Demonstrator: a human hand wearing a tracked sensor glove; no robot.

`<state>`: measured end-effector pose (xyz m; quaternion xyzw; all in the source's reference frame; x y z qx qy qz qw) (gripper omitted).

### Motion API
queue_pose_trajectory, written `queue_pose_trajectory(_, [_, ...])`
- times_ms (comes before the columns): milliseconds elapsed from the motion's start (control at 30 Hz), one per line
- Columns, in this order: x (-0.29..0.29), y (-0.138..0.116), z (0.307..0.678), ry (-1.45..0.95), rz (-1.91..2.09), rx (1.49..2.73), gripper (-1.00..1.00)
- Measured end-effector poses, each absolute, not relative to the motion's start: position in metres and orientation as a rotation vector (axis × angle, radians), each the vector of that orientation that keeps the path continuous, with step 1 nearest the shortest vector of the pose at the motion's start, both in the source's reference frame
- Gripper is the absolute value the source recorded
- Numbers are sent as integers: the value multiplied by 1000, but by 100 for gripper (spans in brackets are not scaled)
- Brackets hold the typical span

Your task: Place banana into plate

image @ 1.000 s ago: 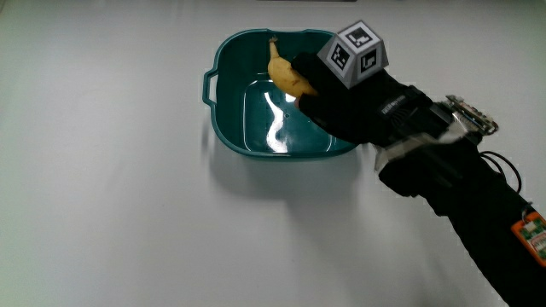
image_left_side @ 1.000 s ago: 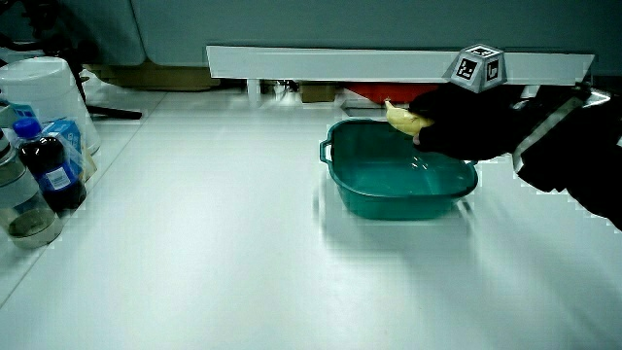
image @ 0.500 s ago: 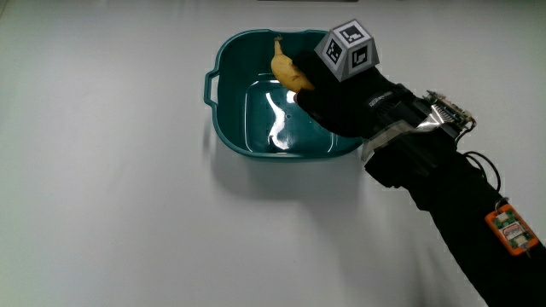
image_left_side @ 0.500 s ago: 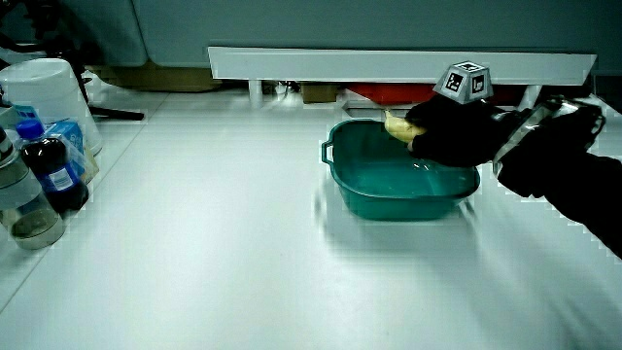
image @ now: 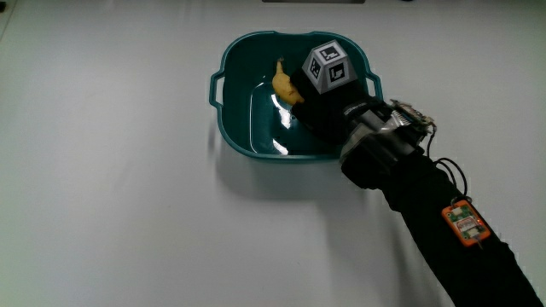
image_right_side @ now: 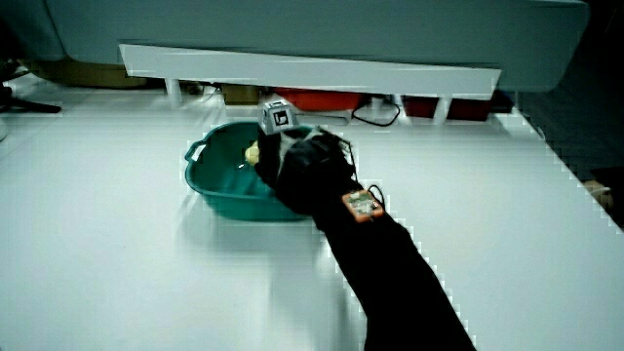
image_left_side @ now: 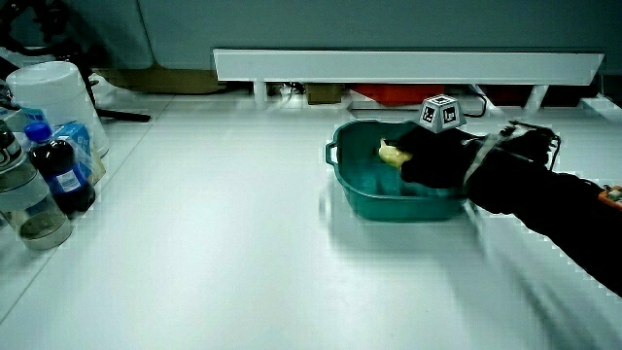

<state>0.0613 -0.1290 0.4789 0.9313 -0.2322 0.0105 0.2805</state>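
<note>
while the hand [image: 328,107] reaches into the teal plate [image: 235,136] on the white bench [image: 111,188], its grip pinches the yellow banana [image: 282,83], low inside the plate near its rim.

The hand [image_right_side: 283,156] (cube-backed) holds the banana [image_right_side: 253,152] inside the teal basin [image_right_side: 210,190].

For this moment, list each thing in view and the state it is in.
banana: gripped by the hand, down inside the basin.
hand: fingers closed on the banana, reaching into the basin.
teal basin: upright on the table.
dark bottle: upright, blue cap on, at the table's edge.
</note>
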Motion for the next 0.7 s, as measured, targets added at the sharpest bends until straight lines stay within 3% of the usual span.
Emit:
queue_pose_trajectory(233, [61,-130,506,-554,-19,2437,0])
queue_pose_trajectory(700, [55,-122,527,-550,-71,2393,0])
